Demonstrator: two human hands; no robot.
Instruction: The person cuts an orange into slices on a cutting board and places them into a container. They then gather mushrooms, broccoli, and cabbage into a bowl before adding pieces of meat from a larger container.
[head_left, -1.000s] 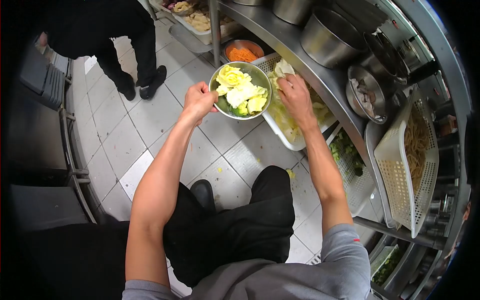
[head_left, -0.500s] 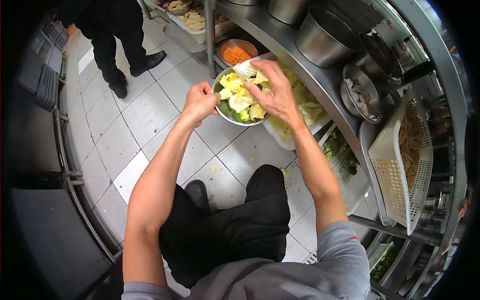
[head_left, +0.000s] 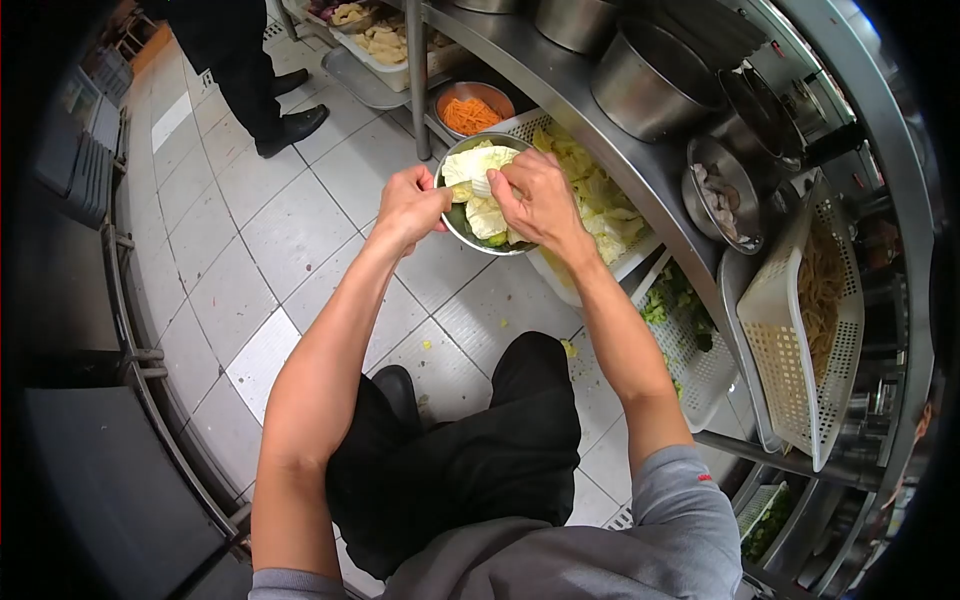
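Note:
A round metal bowl (head_left: 510, 250) holds pale yellow-green cabbage leaves (head_left: 480, 160), with some greener pieces lower down. My left hand (head_left: 412, 208) is closed at the bowl's left rim, its thumb reaching inward against a leaf. Over the right side of the bowl, my right hand (head_left: 540, 200) pinches a cabbage leaf between thumb and fingers. Its palm hides part of the contents and the right rim. Behind the bowl is a perforated white basket (head_left: 565, 285) of more cut cabbage (head_left: 600, 215).
A bowl of shredded carrot (head_left: 470, 115) sits on the lower shelf. Broccoli (head_left: 680, 305) lies in another basket at right. Pots (head_left: 655, 80) and a basket of noodles (head_left: 822, 300) stand on the steel shelf (head_left: 560, 70). A person in black trousers (head_left: 240, 80) stands ahead on the tiles.
My right hand has closed from spread fingers into a pinch on a leaf. The leaves in the bowl have shifted. The other person's legs have changed position.

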